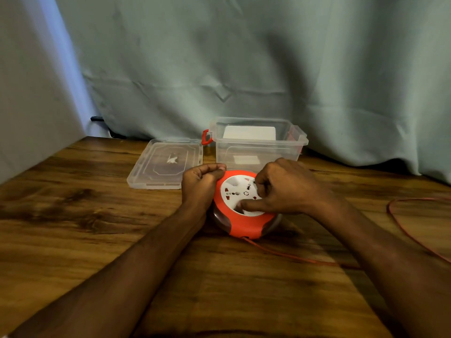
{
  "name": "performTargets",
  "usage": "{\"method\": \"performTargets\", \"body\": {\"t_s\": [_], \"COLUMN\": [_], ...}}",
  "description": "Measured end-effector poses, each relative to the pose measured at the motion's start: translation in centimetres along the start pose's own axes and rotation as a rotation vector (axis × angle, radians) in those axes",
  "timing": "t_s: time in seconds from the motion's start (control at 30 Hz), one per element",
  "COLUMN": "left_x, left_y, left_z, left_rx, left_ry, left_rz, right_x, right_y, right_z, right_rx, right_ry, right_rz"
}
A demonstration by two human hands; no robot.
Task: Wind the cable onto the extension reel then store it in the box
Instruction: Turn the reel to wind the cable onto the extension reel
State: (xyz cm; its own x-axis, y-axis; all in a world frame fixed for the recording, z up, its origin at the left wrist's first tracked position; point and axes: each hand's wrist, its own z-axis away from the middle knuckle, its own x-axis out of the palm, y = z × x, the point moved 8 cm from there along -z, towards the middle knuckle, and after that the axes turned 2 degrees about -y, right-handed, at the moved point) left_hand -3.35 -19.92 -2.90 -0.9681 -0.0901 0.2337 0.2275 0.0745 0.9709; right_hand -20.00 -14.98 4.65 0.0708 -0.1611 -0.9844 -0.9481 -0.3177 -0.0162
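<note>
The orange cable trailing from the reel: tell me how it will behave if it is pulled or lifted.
The orange cable looks thin and lies in loose curves across the table, so it is probably floppy and would sag if lifted. It likely slides easily over the smooth wood. Pulling it could tug the reel, though the left hand grips its rim.

I have one view only, worn on the head, looking forward and down across the desk [73, 215] from close above, toward the curtain [244, 57] behind.
</note>
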Motion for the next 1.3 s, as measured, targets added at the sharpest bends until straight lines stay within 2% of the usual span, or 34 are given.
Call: {"method": "performTargets", "body": {"t_s": [0.2, 0.3, 0.37, 0.47, 0.9, 1.07, 1.3], "left_x": [0.0, 0.1, 0.1, 0.3, 0.2, 0.2, 0.3], "left_y": [0.1, 0.2, 0.2, 0.2, 0.2, 0.2, 0.3], "left_z": [0.0, 0.0, 0.0, 0.1, 0.0, 0.0, 0.0], "left_rx": [-0.005, -0.006, -0.006, -0.006, 0.003, 0.015, 0.013], "left_ry": [0.000, -0.006, -0.016, -0.035, -0.038, -0.039, -0.042], "left_rz": [0.001, -0.004, -0.011, -0.027, -0.044, -0.060, -0.043], "right_x": [-0.6, -1.1, -0.5, 0.0, -0.8, -0.8, 0.0], "right_y": [-1.1, 0.3, 0.8, 1.0, 1.1, 0.1, -0.5], "right_z": [0.1, 0.2, 0.4, 0.3, 0.5, 0.4, 0.1], "right_rx": [-0.052, -0.104, -0.145, -0.178, -0.038, -0.050, 0.054], "right_ry": [0.044, -0.077, -0.157, -0.179, -0.099, -0.030, -0.004], "right_rz": [-0.096, -0.255, -0.265, -0.261, -0.070, 0.007, -0.071]}}
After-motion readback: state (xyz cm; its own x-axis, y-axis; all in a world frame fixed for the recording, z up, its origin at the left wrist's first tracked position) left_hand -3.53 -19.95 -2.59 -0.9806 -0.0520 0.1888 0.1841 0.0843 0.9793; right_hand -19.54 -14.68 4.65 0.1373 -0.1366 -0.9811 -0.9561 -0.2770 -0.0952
